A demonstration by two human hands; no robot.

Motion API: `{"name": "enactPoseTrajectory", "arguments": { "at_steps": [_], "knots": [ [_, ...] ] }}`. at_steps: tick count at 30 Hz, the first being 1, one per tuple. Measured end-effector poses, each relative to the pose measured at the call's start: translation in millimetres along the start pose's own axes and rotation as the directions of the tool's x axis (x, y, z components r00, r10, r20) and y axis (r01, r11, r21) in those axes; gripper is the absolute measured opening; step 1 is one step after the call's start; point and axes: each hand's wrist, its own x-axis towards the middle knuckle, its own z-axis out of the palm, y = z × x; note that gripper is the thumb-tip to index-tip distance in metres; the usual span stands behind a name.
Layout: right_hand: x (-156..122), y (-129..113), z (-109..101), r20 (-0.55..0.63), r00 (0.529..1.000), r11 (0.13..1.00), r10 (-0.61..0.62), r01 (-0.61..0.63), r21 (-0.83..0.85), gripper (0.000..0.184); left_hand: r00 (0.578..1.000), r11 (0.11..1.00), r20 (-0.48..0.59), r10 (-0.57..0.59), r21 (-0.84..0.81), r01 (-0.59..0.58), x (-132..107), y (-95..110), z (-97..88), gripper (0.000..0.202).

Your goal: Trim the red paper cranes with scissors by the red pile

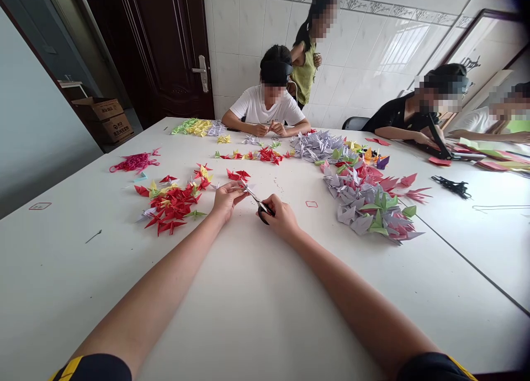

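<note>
My left hand (228,200) is closed in a pinch on a small pale paper crane (249,187), mostly hidden by the fingers. My right hand (282,218) is wrapped round the black handles of a pair of scissors (257,200), whose blade tips reach the crane at the left fingertips. A red paper crane (238,175) lies just beyond my left hand. To the left is a pile of mostly red paper cranes (176,204), with some yellow and green. On the right, a larger heap of lilac, pink and green cranes (368,199) spreads over the table.
The white table (248,309) has a seam on the right. Pink cords (134,162) lie at left, black cords (452,186) at right. More cranes (199,127) sit at the far edge. A person in white (267,105) sits opposite; others work at right.
</note>
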Motion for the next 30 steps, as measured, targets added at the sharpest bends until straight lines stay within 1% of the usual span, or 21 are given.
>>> {"name": "enactPoseTrajectory", "arguments": {
  "at_steps": [10, 19, 24, 30],
  "knots": [
    [0.0, -0.7, -0.4, -0.003, 1.000, 0.999, 0.008, -0.008, 0.037, 0.026, 1.000, 1.000, 0.014, -0.001, -0.016, 0.001, -0.3, 1.0, 0.8, 0.034],
    [-0.4, -3.6, -2.1, 0.014, 1.000, 1.000, 0.021, -0.021, 0.010, 0.030, 1.000, 1.000, 0.025, 0.000, 0.003, 0.000, -2.2, 2.3, 1.5, 0.035],
    [0.2, -3.2, -2.3, 0.017, 1.000, 1.000, 0.019, -0.019, 0.017, 0.026, 0.999, 1.000, 0.034, 0.009, -0.001, -0.008, -1.0, 1.5, 0.2, 0.035],
    [0.2, -2.6, -2.1, 0.021, 1.000, 0.999, 0.012, -0.013, 0.031, 0.020, 1.000, 1.000, 0.015, 0.006, -0.012, -0.006, -0.2, 1.0, -0.1, 0.033]
  ]
}}
